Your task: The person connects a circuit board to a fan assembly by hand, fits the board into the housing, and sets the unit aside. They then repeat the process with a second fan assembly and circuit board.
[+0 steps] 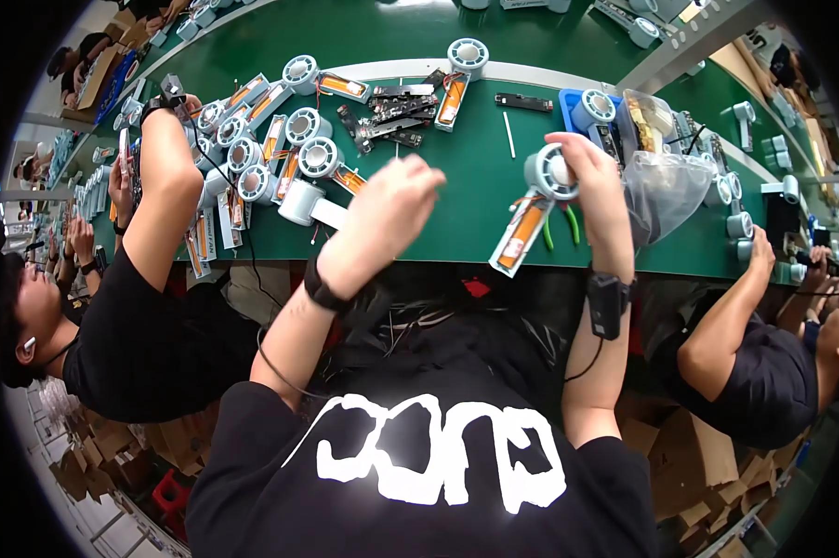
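My right hand (594, 172) grips a pale blue handheld fan (551, 175) by its round head. The fan's handle slants down to the left, its casing open on an orange battery and thin wires. My left hand (391, 209) hovers over the green table with its fingers curled together; whether anything is pinched in them is hidden. Just beyond it lies a pile of black circuit boards (396, 113). Below and left of it, a fan with a white handle (300, 203) rests on its side. Green-handled pliers (570, 226) lie partly behind the held fan.
Several open fans (306, 126) crowd the left of the green table (475, 209). A white stick (509, 135) and a black strip (523, 102) lie ahead. To the right stand a blue bin (568, 112) and a clear plastic bag (666, 200). Co-workers sit on both sides.
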`<state>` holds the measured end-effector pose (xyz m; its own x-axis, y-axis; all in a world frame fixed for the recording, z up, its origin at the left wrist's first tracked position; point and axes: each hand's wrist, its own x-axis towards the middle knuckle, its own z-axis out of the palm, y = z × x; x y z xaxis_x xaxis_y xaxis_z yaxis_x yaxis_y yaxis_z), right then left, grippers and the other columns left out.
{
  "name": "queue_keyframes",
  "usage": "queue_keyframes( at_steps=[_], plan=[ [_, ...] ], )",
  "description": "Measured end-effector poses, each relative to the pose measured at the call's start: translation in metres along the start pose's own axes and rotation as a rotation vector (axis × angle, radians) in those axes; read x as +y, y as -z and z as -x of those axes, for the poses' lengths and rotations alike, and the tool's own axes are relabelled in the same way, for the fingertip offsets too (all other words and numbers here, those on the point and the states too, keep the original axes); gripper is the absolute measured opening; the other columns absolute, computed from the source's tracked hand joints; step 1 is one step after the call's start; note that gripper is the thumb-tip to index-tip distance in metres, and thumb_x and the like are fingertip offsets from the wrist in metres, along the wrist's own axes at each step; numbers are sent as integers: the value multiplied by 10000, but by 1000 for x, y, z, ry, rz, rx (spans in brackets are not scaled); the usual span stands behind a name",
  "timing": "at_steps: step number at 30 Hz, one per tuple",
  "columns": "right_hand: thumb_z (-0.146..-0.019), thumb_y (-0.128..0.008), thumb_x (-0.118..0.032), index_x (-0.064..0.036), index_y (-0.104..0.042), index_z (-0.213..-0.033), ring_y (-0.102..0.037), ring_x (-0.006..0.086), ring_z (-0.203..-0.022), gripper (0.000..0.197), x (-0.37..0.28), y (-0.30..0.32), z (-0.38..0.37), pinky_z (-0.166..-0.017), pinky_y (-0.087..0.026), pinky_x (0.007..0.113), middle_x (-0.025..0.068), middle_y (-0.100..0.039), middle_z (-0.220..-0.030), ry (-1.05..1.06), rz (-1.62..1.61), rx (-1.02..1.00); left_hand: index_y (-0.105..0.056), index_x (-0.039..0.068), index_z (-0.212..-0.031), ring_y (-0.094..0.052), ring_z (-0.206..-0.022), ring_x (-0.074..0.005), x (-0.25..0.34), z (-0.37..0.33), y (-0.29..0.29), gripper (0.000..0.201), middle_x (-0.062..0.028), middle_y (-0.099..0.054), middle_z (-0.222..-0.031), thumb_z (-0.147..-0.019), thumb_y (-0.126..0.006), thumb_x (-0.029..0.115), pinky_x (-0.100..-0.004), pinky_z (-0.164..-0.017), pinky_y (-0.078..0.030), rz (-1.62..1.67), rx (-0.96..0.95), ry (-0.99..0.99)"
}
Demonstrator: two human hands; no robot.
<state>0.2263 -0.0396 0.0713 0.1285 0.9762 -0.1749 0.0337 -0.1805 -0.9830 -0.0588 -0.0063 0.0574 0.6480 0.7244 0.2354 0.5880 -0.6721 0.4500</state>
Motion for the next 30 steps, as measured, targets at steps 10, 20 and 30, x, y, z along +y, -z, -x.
queue_keyframes(
  at_steps=[10,20,30],
  plan=[
    [-1000,-625,-387,-29,-705,-1077,-666,143,-720,375,45,-57,-50,-614,-515,311,59,-719,-863,-40,432,92,-706,106,-1072,-568,-1013,-282,-78,-59,-6,325,-55,-571,-1066,-761,-770,37,-388,-889,-526,-564,-198,-175],
    [-954,-643,-142,-33,-699,-1100,-643,257,-713,191,65,-53,-13,-703,-520,371,116,-692,-954,697,668,612,-685,39,-1194,-686,-960,-232,-30,-23,27,285,-89,-698,-1036,-920,-722,107,-335,-869,-574,569,91,38],
    [-871,-660,48,-43,-713,-1096,-650,230,-715,249,61,-84,35,-653,-525,316,104,-668,-984,557,434,189,-607,4,-1333,-655,-750,-101,-2,22,-33,309,-81,-675,-924,-1065,-510,124,-243,-564,-539,1453,-37,724]
  ],
)
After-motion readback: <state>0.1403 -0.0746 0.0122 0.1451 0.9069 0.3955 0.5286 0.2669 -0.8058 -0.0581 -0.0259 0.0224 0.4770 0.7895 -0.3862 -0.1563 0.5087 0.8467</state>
